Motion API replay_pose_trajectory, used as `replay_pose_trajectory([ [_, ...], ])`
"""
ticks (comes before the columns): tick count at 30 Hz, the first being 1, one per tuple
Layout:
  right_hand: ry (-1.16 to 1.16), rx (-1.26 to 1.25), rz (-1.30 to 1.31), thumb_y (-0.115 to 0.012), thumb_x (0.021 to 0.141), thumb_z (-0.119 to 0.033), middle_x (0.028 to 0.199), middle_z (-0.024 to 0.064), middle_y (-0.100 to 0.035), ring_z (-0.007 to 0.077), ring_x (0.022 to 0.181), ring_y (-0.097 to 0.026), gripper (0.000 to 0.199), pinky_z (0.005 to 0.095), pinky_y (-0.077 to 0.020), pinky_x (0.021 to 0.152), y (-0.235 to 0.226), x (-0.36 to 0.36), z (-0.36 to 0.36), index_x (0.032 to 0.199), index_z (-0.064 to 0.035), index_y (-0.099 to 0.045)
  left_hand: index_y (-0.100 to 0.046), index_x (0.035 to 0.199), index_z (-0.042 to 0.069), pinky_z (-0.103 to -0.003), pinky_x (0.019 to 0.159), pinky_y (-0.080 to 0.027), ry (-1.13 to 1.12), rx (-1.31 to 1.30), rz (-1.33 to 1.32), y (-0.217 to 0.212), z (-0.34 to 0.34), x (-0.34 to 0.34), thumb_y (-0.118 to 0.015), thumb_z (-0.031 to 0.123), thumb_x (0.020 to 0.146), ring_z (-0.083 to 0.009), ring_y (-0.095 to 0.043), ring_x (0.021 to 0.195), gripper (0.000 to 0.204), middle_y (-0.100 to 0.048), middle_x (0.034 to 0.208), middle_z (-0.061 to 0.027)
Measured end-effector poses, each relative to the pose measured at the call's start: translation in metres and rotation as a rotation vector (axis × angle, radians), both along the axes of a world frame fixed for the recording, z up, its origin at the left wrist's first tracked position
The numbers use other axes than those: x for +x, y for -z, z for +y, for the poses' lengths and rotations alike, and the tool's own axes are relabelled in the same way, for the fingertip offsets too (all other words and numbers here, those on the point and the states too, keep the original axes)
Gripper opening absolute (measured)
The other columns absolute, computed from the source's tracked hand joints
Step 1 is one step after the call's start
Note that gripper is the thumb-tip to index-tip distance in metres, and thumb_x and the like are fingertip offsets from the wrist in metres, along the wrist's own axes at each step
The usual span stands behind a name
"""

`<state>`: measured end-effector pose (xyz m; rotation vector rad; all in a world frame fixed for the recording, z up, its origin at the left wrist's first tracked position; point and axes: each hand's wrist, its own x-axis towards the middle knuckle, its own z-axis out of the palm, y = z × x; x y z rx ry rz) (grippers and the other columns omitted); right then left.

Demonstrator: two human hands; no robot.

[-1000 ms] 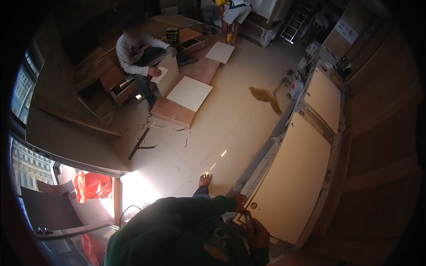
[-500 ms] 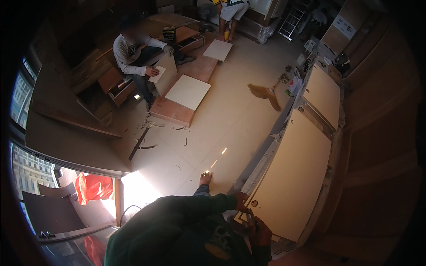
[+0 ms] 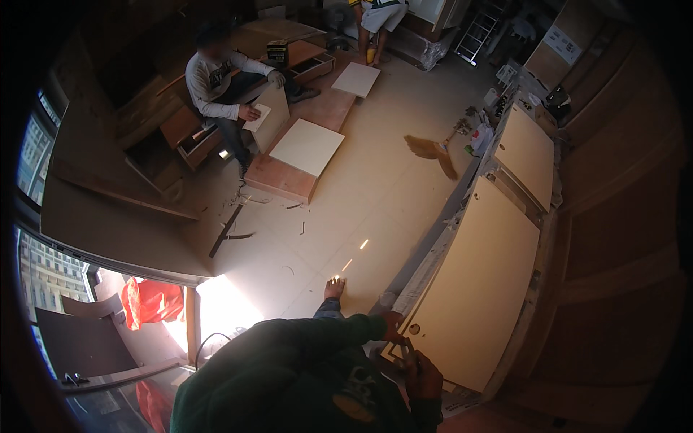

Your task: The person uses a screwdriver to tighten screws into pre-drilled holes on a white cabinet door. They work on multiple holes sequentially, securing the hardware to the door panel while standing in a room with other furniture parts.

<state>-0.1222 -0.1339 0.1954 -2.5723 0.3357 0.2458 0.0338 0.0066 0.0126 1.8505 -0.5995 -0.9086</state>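
Observation:
A long cream cabinet door [image 3: 480, 289] lies on the bench at my right, with a round hinge hole near its close corner. My left hand [image 3: 393, 327] is closed at the door's left edge, just beside that hole. Below it, my right hand [image 3: 424, 377] is closed around a small slim object, too dark and small to name, which meets the door's near edge. A small pale frame-like corner piece [image 3: 393, 352] shows under my hands.
Beyond lies a second cream door [image 3: 525, 156]. A broom [image 3: 432, 154] rests on the floor. Across the room a seated person [image 3: 216, 83] holds a panel upright by a low reddish platform [image 3: 278, 184] bearing pale boards. Dark strips [image 3: 227, 231] litter the floor; a red cloth [image 3: 151, 302] hangs left.
Both my hands stay at the door's near corner with barely any movement. The view has shifted very slightly.

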Motion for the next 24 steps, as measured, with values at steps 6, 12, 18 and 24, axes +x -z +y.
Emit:
replay_pose_trajectory([
  [6, -0.005, -0.015, 0.005, -0.064, 0.101, -0.031, 0.113, 0.0257, -0.074, 0.0416, 0.105, -0.074, 0.043, 0.0469, -0.0577, 0.093, 0.003, -0.002, -0.001, 0.130, 0.0004, -0.068, -0.077, 0.112, 0.007, -0.044, 0.092, -0.057, 0.027, -0.002, 0.023, -0.008, 0.004, 0.003, -0.090, 0.068, 0.067, -0.0334, -0.073, 0.107, 0.077, -0.076, 0.112, -0.0196],
  [12, -0.016, -0.001, -0.025, -0.064, 0.101, -0.032, 0.111, 0.0261, -0.074, 0.0424, 0.104, -0.074, 0.044, 0.0476, -0.0579, 0.092, 0.003, -0.003, -0.001, 0.130, 0.0008, -0.068, -0.074, 0.112, 0.006, -0.045, 0.093, -0.057, 0.016, 0.040, -0.015, -0.002, 0.004, 0.002, -0.090, 0.072, 0.066, -0.0359, -0.073, 0.107, 0.082, -0.076, 0.111, -0.0217],
  [18, 0.009, 0.033, 0.014, -0.064, 0.101, -0.033, 0.112, 0.0265, -0.074, 0.0424, 0.104, -0.074, 0.045, 0.0476, -0.0579, 0.092, 0.001, -0.003, -0.002, 0.130, 0.0012, -0.068, -0.072, 0.112, 0.004, -0.046, 0.095, -0.056, 0.034, 0.073, 0.012, -0.012, 0.004, 0.005, -0.090, 0.073, 0.064, -0.0376, -0.071, 0.110, 0.085, -0.074, 0.114, -0.0242],
  [24, 0.005, 0.027, 0.013, -0.065, 0.100, -0.034, 0.113, 0.0264, -0.074, 0.0420, 0.105, -0.074, 0.046, 0.0476, -0.0580, 0.093, 0.000, 0.000, -0.002, 0.130, 0.0015, -0.068, -0.071, 0.112, 0.003, -0.046, 0.095, -0.056, 0.032, 0.072, -0.036, -0.003, 0.003, 0.005, -0.092, 0.070, 0.064, -0.0372, -0.072, 0.110, 0.085, -0.074, 0.115, -0.0239],
])
